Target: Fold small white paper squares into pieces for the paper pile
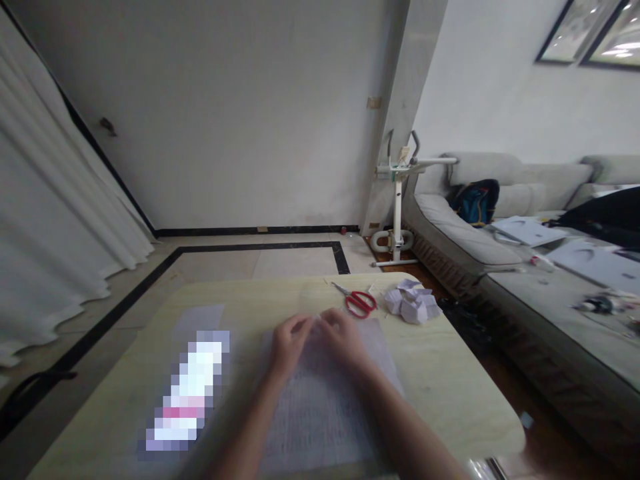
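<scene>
Reaches with both bare forearms over the near edge of a pale wood-grain table [450, 393]. Brings left hand [291, 333] and right hand [340, 331] together, fingertips almost meeting, around midway between the left and right edges and closer to the far edge than to the near one. Bends the fingers of both inward toward the thumbs, in what looks like a loose pinch. Cannot tell, for blur, how tightly closed, nor what if anything in the grip; shows only a pale, unclear spot between the fingertips.

Has beneath the hands and forearms a printed sheet [325, 407], spread from near the middle of the near edge toward the centre of the table. Cannot tell whether touched by the fingers or not.

Shows red-handled scissors [361, 304] just beyond the right hand, near the far edge, blades pointing toward that edge and slightly left. Has crumpled paper [411, 302] beside the scissors, near the far right corner. Shows toward the left edge a flat pale paper [203, 317] and, on the near side of it, a bright oblong [187, 393], masked by coarse blocks. Includes, beyond the right edge, a grey sofa [455, 237].
</scene>
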The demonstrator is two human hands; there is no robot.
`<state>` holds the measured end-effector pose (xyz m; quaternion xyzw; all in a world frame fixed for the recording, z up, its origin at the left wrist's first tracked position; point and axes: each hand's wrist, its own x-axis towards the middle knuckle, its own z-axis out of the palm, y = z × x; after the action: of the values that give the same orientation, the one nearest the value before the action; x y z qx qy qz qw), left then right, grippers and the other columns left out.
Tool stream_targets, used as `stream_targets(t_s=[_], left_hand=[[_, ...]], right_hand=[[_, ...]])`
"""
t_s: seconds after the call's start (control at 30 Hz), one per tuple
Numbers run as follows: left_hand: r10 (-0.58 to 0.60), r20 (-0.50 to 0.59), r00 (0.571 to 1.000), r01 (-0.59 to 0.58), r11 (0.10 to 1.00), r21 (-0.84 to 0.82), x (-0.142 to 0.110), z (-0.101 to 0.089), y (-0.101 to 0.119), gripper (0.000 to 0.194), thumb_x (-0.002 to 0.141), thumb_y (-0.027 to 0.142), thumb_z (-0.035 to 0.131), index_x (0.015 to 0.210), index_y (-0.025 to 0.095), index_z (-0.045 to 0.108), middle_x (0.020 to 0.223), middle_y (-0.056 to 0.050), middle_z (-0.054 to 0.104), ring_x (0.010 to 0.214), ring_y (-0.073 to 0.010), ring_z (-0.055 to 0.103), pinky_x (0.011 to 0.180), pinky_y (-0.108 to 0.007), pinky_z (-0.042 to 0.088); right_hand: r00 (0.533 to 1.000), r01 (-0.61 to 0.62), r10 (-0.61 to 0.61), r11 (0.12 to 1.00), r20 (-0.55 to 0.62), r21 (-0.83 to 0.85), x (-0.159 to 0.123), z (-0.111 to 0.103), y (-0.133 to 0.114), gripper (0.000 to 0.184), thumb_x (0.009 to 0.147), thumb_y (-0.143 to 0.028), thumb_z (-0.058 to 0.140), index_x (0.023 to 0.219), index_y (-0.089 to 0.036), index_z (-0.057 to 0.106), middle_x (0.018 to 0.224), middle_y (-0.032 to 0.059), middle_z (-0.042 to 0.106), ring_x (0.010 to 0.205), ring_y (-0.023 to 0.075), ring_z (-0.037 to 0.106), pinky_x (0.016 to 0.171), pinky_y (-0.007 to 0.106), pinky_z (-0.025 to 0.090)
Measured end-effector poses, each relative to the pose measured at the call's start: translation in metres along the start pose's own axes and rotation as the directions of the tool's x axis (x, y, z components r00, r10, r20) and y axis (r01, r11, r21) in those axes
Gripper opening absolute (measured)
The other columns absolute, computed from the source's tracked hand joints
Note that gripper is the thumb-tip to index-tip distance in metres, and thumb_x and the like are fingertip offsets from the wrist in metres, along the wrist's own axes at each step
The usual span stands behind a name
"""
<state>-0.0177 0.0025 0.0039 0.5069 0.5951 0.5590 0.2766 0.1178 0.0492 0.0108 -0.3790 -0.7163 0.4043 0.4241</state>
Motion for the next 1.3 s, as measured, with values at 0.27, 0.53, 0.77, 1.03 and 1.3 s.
stream_targets(t_s=[0.27,0.53,0.77,1.03,1.3], left_hand=[[0.123,0.015,0.992,-0.124,0.987,0.105,-0.001,0.002,-0.005,0.022,0.083,0.036,0.056,0.086,0.018,0.069,0.083,-0.006,0.071,0.079,-0.0194,0.066,0.073,-0.028,0.050],[0.186,0.001,0.983,-0.184,0.973,0.136,0.001,0.000,-0.001,0.021,0.083,0.033,0.056,0.082,0.016,0.068,0.080,-0.005,0.068,0.077,-0.0178,0.063,0.072,-0.026,0.048],[0.109,-0.014,0.994,-0.108,0.991,0.074,-0.001,0.002,-0.001,0.022,0.083,0.034,0.055,0.082,0.015,0.068,0.079,-0.004,0.068,0.076,-0.0176,0.063,0.070,-0.025,0.048],[-0.004,-0.006,1.000,0.004,1.000,-0.005,0.002,0.002,0.000,0.026,0.080,0.037,0.059,0.082,0.014,0.070,0.078,-0.005,0.069,0.075,-0.0187,0.063,0.069,-0.026,0.047],[-0.041,-0.046,0.998,0.039,0.998,-0.049,0.001,0.001,0.005,0.026,0.077,0.038,0.062,0.078,0.014,0.071,0.075,-0.005,0.069,0.073,-0.0183,0.062,0.068,-0.026,0.046]], right_hand=[[0.998,0.054,-0.054,0.999,-0.042,-0.009,-0.001,0.000,0.003,0.008,0.082,-0.023,0.056,0.078,-0.018,0.060,0.076,0.0025,0.061,0.072,0.0160,0.056,0.067,0.027,0.043],[0.995,0.087,-0.086,0.996,-0.049,0.018,0.000,0.002,0.008,0.007,0.082,-0.023,0.056,0.081,-0.017,0.059,0.079,0.0026,0.060,0.070,0.0146,0.057,0.065,0.025,0.045],[0.998,0.046,-0.044,0.996,-0.037,0.074,0.001,0.003,0.008,0.010,0.080,-0.025,0.057,0.074,-0.018,0.057,0.071,0.0016,0.059,0.068,0.0146,0.054,0.061,0.025,0.043],[0.989,-0.146,0.145,0.977,0.014,0.155,0.005,0.002,0.008,0.021,0.078,-0.035,0.060,0.072,-0.016,0.061,0.063,0.0011,0.059,0.060,0.0137,0.053,0.054,0.024,0.041],[0.981,-0.191,0.196,0.964,-0.010,0.183,0.005,0.002,0.003,0.016,0.074,-0.032,0.062,0.069,-0.017,0.063,0.065,0.0022,0.063,0.063,0.0157,0.056,0.057,0.025,0.043]])
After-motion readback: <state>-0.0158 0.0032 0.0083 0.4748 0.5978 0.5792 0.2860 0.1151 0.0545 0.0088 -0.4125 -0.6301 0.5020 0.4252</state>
